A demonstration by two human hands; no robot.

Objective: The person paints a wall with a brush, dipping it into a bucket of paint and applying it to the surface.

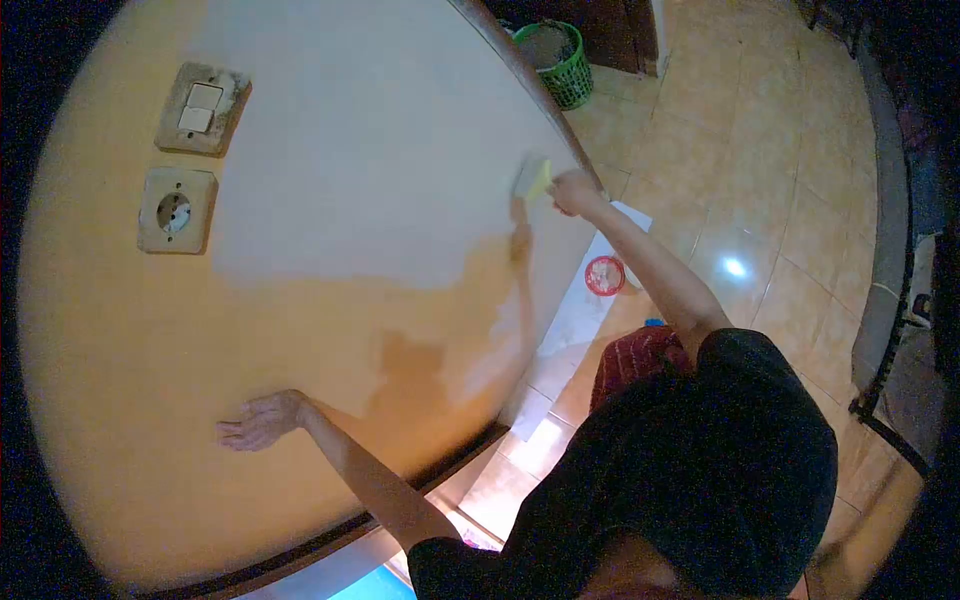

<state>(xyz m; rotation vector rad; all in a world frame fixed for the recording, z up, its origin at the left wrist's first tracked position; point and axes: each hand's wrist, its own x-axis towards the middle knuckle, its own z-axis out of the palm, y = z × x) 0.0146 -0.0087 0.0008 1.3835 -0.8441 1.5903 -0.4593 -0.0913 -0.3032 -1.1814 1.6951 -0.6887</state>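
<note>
Gripping one brush, the right of two hands fronts one wall.

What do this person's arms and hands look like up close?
The left hand and right hand are ordinary human ones, with no gloves. The forearms are bare, with no watch, cable or marking visible. The sleeves are short and black. Blur hides whether rings are worn.

My right hand has a blurry yellow-and-grey flat brush at the part-white, part-yellow wall, left hand open by the yellow bit, round red-rimmed tub of whitish stuff near the right forearm.
</note>
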